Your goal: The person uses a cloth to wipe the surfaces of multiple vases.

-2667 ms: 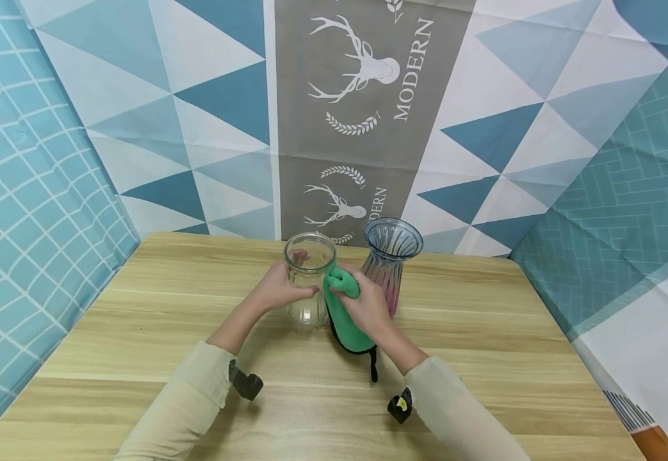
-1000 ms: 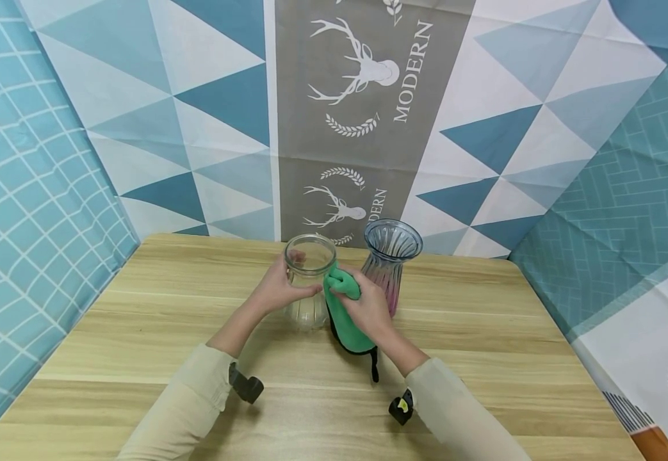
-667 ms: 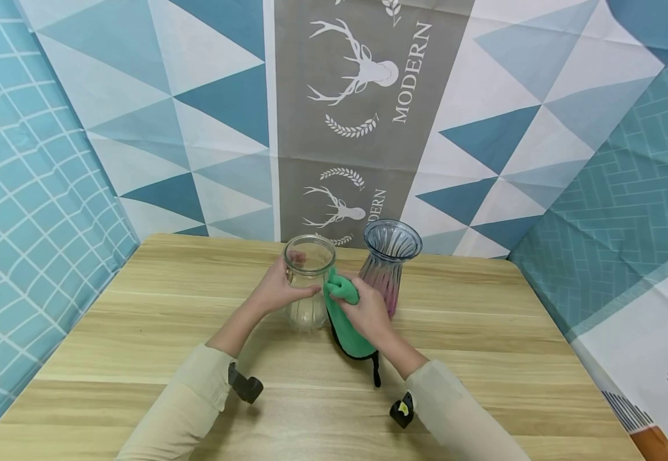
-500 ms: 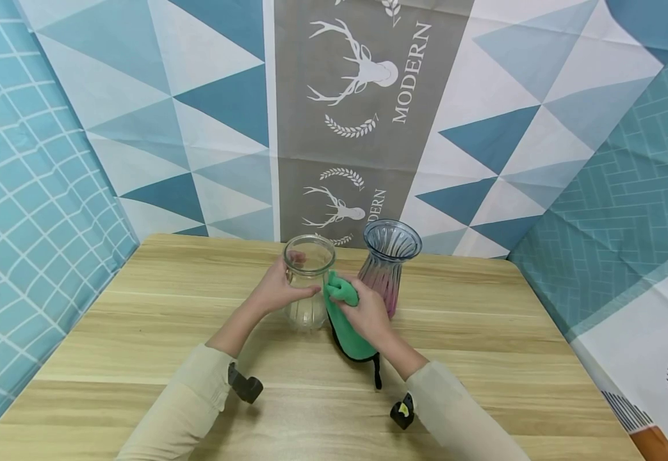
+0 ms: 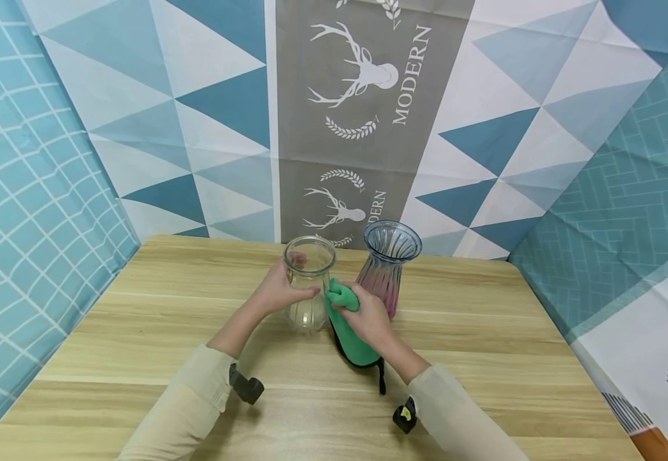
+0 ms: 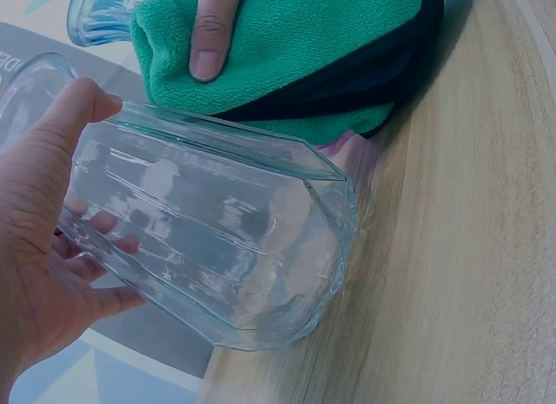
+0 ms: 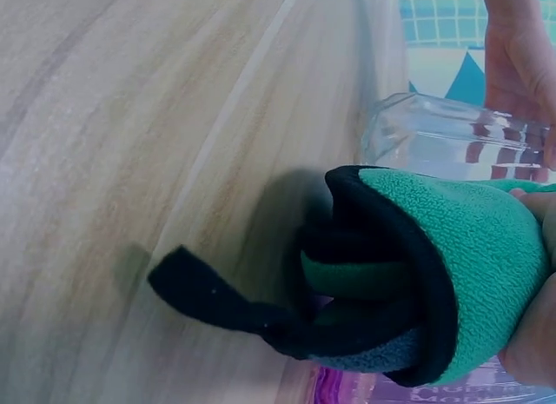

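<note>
My left hand (image 5: 276,287) grips a clear glass vase (image 5: 308,314) with a thick round rim, thumb on the near side and fingers behind. The vase is upright, its faceted base (image 6: 326,274) right at the tabletop in the left wrist view. In my right hand (image 5: 371,319) is a bunched green cleaning cloth (image 5: 352,339) with black edging, its thumb pressing on the fabric. The cloth lies along the right side of the vase. A black loop (image 7: 213,291) dangles from its lower end. My right fingers are mostly hidden by the cloth.
Just behind my right hand stands a ribbed glass vase (image 5: 392,244), blue at its flared top and pink below. The wooden table (image 5: 472,358) ends at a patterned backdrop (image 5: 224,115) close behind both vases. Blue tiled sheets (image 5: 22,179) hang at the sides.
My right hand and the cloth have slid slightly down and toward me along the clear vase, and the black loop hangs lower. My left hand keeps its hold in nearly the same place.
</note>
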{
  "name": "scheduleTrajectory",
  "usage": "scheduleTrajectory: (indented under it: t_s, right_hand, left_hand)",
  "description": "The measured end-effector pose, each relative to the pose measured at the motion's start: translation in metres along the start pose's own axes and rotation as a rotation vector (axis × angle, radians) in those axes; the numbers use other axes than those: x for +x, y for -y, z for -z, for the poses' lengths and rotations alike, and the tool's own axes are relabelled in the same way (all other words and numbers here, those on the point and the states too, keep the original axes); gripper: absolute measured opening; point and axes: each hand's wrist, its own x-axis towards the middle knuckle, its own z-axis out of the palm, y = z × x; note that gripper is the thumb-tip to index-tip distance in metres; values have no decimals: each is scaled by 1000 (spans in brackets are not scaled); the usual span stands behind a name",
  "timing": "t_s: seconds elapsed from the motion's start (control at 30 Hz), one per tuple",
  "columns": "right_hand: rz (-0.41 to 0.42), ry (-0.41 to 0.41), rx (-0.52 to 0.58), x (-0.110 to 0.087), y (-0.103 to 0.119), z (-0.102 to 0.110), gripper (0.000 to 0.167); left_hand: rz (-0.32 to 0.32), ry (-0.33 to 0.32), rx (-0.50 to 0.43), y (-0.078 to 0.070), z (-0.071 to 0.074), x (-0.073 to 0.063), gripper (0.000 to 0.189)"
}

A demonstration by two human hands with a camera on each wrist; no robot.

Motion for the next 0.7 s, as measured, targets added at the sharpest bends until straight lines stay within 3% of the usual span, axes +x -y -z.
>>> scheduleTrajectory:
  t_s: [0.07,0.27,0.57,0.7]
  right_hand:
    - [-2,9,-6,-1,0,0,42]
    - [7,6,-16,-2,-2,0,42]
    - [83,-107,45,2,2,5,41]
    - [114,-162,78,5,7,7,41]
  left_hand:
    - [-3,1,3,-8,1,-3,67]
    - [2,-3,4,-8,1,-4,67]
    - [2,3,8,-4,0,-2,67]
    - [-13,1,4,15,-3,5,72]
